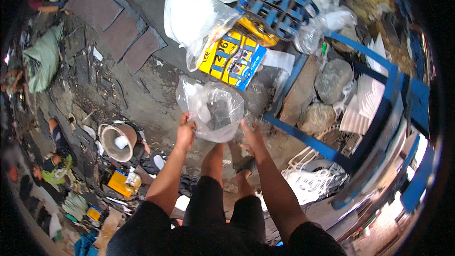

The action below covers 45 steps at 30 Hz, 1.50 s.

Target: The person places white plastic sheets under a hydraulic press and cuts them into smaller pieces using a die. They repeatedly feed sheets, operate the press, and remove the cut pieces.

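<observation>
A clear plastic bag spreads out in front of my legs, its round mouth facing up. My left hand is closed on its near left edge. At the bag's right edge is my right hand, its fingers apart and one fingertip at the plastic. I cannot make out whether that fingertip touches it. Just beyond the bag lies a yellow and blue printed pack with blue straps across it. Behind that, a large white plastic bag leans beside a bundle of blue woven strapping.
A blue metal frame surrounds stones on the right. White netting or cord lies nearer me. On the left stand a dirty bucket and scattered litter. Dark flat slabs lie far left; other people's limbs show at the left rim.
</observation>
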{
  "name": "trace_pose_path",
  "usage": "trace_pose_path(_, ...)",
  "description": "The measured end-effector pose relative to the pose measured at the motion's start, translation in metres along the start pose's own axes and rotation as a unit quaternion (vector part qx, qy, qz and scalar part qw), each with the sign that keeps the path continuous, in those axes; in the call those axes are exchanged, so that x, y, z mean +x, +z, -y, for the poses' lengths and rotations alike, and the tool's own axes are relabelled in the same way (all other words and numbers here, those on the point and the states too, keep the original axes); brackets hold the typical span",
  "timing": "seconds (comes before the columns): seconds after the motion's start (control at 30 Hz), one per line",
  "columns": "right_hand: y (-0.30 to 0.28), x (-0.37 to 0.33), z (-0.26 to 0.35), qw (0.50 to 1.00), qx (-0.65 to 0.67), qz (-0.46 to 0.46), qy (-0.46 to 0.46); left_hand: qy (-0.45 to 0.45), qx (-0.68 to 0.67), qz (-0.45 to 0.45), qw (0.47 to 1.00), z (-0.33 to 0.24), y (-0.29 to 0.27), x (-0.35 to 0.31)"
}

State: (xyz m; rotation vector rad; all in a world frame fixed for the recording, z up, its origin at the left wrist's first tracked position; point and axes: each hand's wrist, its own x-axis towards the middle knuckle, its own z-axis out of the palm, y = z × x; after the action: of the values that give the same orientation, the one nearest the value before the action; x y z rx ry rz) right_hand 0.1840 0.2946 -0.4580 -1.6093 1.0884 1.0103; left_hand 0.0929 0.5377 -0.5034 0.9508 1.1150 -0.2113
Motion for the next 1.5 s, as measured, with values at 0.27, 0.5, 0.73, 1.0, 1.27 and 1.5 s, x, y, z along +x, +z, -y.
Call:
trace_pose_path(0.27, -0.071, -0.088, -0.041, 0.989, 0.069, 0.091, -0.097, 0.027, 0.46, -0.104, 0.881, -0.075, 0.045, -0.197)
trace_pose_path(0.5, -0.188, -0.25, -0.036, 0.914, -0.151, -0.051, -0.373, 0.221, 0.473, 0.007, 0.853, -0.072, 0.123, -0.216)
trace_pose_path(0.73, -0.279, -0.211, -0.205, 0.835, -0.425, 0.059, -0.344, 0.323, 0.651, 0.092, 0.68, 0.054, 0.083, -0.293)
trace_pose_path(1.0, -0.388, -0.26, -0.273, 0.919, -0.197, -0.113, -0.322, 0.14, 0.58, 0.051, 0.801, 0.076, 0.129, -0.403)
trace_pose_path(1.27, -0.457, -0.246, -0.304, 0.925, 0.35, -0.034, -0.145, -0.096, 0.161, 0.237, 0.953, 0.072, 0.196, -0.44)
trace_pose_path(1.5, -0.511, -0.256, -0.3, 0.774, 0.61, 0.031, -0.166, 0.282, 0.589, 0.35, 0.672, 0.079, 0.269, -0.496)
